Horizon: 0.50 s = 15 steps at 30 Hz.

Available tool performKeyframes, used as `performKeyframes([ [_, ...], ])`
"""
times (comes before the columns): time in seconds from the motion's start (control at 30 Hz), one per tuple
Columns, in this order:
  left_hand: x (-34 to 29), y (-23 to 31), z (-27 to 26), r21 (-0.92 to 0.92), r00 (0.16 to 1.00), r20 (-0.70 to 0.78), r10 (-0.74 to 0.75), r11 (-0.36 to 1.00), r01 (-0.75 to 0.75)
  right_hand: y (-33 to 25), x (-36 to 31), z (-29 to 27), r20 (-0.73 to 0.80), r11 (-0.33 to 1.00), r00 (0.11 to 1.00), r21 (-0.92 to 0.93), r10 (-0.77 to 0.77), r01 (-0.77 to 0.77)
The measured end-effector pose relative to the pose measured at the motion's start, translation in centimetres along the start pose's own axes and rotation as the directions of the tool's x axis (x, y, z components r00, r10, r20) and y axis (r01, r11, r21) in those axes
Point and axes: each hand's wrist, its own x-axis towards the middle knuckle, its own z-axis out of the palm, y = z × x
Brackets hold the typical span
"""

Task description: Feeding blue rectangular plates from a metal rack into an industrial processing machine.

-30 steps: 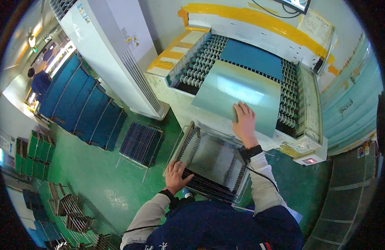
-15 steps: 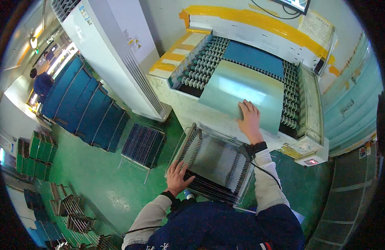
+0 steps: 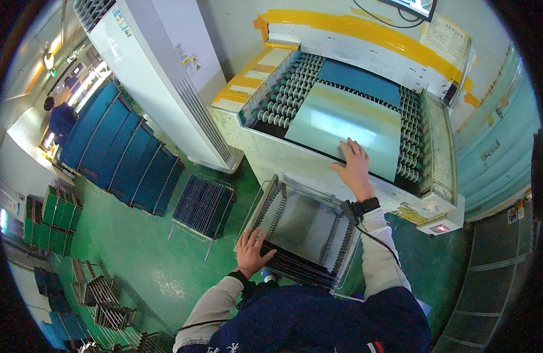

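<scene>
A thin, shiny pale green panel (image 3: 336, 117) lies flat on the white wheels (image 3: 278, 109) of a roller conveyor. My right hand (image 3: 358, 167) is at the panel's near edge, fingers stretched out, their tips over its surface. Below the conveyor's front stands a slotted rack (image 3: 277, 215) with comb-like sides, and several thin panels sit stacked in its near part. My left hand (image 3: 252, 254) lies at the rack's near left edge with its fingers spread. Neither hand grips anything.
Farther in on the conveyor is a blue panel (image 3: 359, 82). A tall white cabinet unit (image 3: 159, 76) stands left of it. On the green floor are a small rack (image 3: 202, 203) of dark panels and large blue panels (image 3: 115, 147). A person (image 3: 61, 117) is at the far left.
The pale green panel has slid slightly away from me, farther onto the rollers. My right hand has shifted a little to the right at its near edge. My left hand stays at the rack.
</scene>
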Motion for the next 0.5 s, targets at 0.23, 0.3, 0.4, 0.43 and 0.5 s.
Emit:
performKeyframes([
  [0.23, 0.0, -0.2, 0.0, -0.004, 1.0, 0.004, 0.002, 1.0, -0.002, -0.6, -0.8, 0.1, -0.027, 1.0, 1.0, 0.024, -0.015, 0.015],
  [0.3, 0.1, -0.2, 0.0, -0.017, 1.0, -0.001, 0.007, 1.0, -0.007, -0.3, -1.0, 0.4, -0.039, 0.999, 0.999, 0.019, -0.025, 0.026],
  [0.4, 0.1, -0.4, 0.0, -0.026, 1.0, -0.014, 0.015, 1.0, -0.015, -0.5, -0.9, 0.4, -0.042, 1.0, 0.999, 0.007, -0.001, 0.002],
  [0.43, 0.0, -0.4, 0.1, -0.02, 1.0, -0.008, 0.013, 1.0, -0.013, -0.3, -0.6, 0.4, -0.062, 1.0, 0.998, 0.007, -0.002, 0.002],
  [0.5, -0.1, -0.4, 0.1, -0.015, 1.0, -0.008, 0.01, 1.0, -0.01, 0.3, 0.4, 0.1, -0.101, 1.0, 0.995, 0.007, -0.002, 0.003],
])
